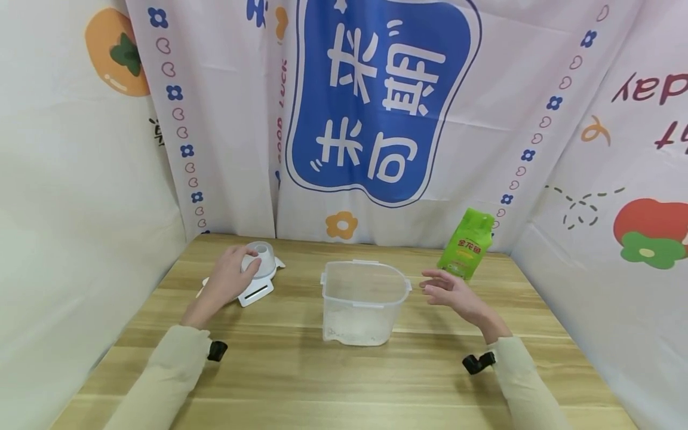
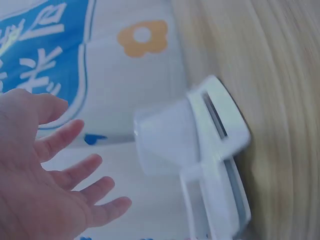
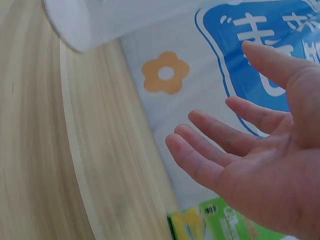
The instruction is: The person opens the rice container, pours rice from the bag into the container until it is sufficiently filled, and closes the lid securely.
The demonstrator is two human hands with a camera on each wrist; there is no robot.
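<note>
At the table's left lies a white lid (image 1: pixel 257 292) with slotted side flaps, and a pale, translucent cup (image 1: pixel 262 258) stands on top of it. My left hand (image 1: pixel 232 273) is beside the cup; the left wrist view shows its fingers spread and apart from the cup (image 2: pixel 165 137). A clear plastic container (image 1: pixel 361 304), topless, stands mid-table with whitish contents low inside. My right hand (image 1: pixel 454 295) hovers between the container and a green packet (image 1: pixel 466 245), fingers loosely extended, holding nothing. In the right wrist view the packet (image 3: pixel 227 220) shows only partly.
The wooden table (image 1: pixel 301 388) meets a printed white curtain (image 1: pixel 236 149) at its back edge, with more curtain along both sides. The green packet stands upright near the back right, close to the curtain.
</note>
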